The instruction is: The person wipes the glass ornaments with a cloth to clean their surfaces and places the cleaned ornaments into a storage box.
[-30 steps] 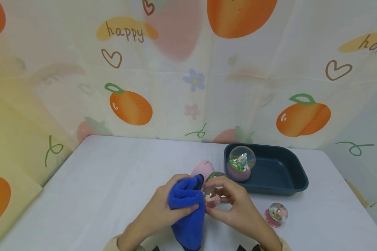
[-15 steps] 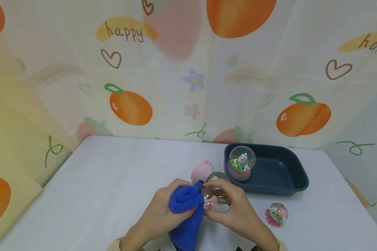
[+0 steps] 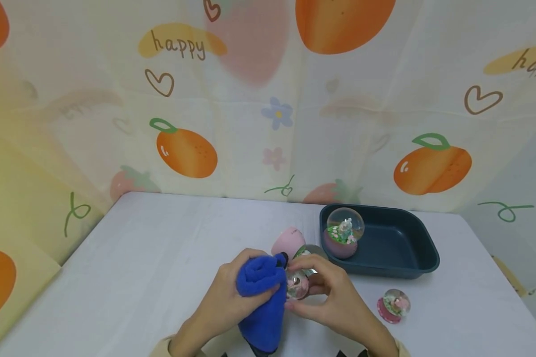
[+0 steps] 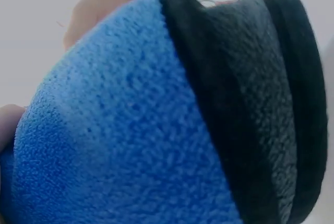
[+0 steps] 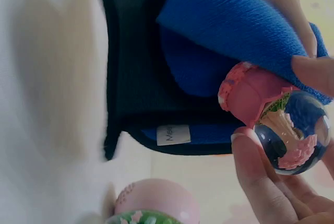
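My left hand (image 3: pixel 232 292) grips a bunched blue cloth (image 3: pixel 261 280) with black edging and a dark grey reverse, which fills most of the left wrist view. Against the cloth, my right hand (image 3: pixel 328 290) holds a small snow globe (image 5: pixel 292 130) between thumb and fingers. Its pink base (image 5: pixel 255 91) touches the blue fabric in the right wrist view, and its clear dome holds a pink and green scene. A white label (image 5: pixel 173 134) shows on the cloth's edge. Behind the hands, a larger snow globe with a pink base (image 3: pixel 288 241) lies on its side, partly hidden by my right fingers.
A dark blue-green tray (image 3: pixel 393 238) stands at the back right, with a large snow globe (image 3: pixel 343 233) at its left end. Right of my right hand, another small snow globe (image 3: pixel 394 306) lies tilted on the white table (image 3: pixel 138 277). A fruit-printed curtain (image 3: pixel 236 114) hangs behind.
The small snow globe has turned in my right fingers, its dome now facing more toward the head camera. The cloth has shifted and refolded slightly in my left hand.
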Tool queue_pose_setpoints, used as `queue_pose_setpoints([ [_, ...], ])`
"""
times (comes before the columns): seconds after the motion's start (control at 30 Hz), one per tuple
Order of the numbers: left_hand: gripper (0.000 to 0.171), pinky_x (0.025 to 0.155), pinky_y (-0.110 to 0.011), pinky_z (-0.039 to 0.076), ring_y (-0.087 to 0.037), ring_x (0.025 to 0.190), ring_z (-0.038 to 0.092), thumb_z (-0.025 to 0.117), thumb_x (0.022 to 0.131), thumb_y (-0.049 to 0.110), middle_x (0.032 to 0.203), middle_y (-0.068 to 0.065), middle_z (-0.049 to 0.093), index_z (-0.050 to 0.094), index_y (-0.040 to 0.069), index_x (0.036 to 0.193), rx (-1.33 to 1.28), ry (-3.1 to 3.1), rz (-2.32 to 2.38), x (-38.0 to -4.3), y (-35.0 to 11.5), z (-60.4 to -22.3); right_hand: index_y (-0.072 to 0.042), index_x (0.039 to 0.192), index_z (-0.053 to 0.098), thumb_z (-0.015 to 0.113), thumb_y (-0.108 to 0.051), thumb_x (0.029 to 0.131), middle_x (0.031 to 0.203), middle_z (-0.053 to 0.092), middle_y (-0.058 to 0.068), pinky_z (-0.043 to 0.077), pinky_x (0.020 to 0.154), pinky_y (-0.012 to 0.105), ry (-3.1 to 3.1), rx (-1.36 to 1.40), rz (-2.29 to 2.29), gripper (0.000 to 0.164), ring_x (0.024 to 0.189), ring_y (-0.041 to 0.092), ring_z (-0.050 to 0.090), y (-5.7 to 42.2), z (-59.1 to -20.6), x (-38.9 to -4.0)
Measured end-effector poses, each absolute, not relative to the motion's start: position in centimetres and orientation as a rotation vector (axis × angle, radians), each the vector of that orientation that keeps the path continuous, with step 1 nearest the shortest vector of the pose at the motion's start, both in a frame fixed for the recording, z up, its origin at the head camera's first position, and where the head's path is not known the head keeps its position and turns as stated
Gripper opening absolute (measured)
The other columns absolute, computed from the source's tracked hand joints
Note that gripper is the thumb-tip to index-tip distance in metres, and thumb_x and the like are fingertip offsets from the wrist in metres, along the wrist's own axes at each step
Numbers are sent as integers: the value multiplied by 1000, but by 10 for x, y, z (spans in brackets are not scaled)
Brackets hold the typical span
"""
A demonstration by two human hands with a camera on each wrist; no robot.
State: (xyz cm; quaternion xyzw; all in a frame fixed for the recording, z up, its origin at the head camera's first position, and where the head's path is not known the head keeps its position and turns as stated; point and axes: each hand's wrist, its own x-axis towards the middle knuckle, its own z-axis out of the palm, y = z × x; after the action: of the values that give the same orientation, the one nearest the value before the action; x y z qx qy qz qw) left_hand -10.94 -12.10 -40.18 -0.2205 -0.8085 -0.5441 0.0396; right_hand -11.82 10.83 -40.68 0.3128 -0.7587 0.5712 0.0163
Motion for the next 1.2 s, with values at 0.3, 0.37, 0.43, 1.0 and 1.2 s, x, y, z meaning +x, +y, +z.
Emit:
queue_pose_setpoints([
  [0.3,49,86,-35,58,-18,103,70,78,86,16,118,-3,70,52,18,128,-667,-2401,-1526,-110,-119,-402,-15,120,64,83,-18,80,116,69,9,60,76,26,-2429,848,1702,45,90,10,71,110,-406,-121],
  [0.37,51,85,-36,58,-19,103,70,78,85,14,118,-4,70,52,18,129,-648,-2377,-1540,-110,-120,-402,-15,119,64,84,-16,79,115,69,8,60,76,26,-2410,851,1686,45,90,9,71,110,-406,-122],
  [0.43,53,85,-36,58,-20,104,70,79,85,14,120,-5,70,51,17,130,-661,-2381,-1553,-110,-120,-401,-13,117,65,85,-13,78,114,69,9,60,76,26,-2371,879,1689,44,92,10,71,110,-406,-121],
  [1.0,32,87,-32,55,-17,100,70,73,90,19,111,-4,72,59,16,118,-694,-2479,-1789,-109,-123,-397,-13,110,65,82,0,77,121,65,8,60,80,30,-2224,1179,1798,39,111,10,63,112,-399,-113],
  [1.2,38,86,-34,55,-21,103,67,71,91,18,116,-9,68,55,16,126,-765,-2514,-1987,-112,-129,-396,-12,106,64,78,4,80,119,64,9,57,81,25,-2183,1278,1741,34,112,11,60,115,-397,-112],
])
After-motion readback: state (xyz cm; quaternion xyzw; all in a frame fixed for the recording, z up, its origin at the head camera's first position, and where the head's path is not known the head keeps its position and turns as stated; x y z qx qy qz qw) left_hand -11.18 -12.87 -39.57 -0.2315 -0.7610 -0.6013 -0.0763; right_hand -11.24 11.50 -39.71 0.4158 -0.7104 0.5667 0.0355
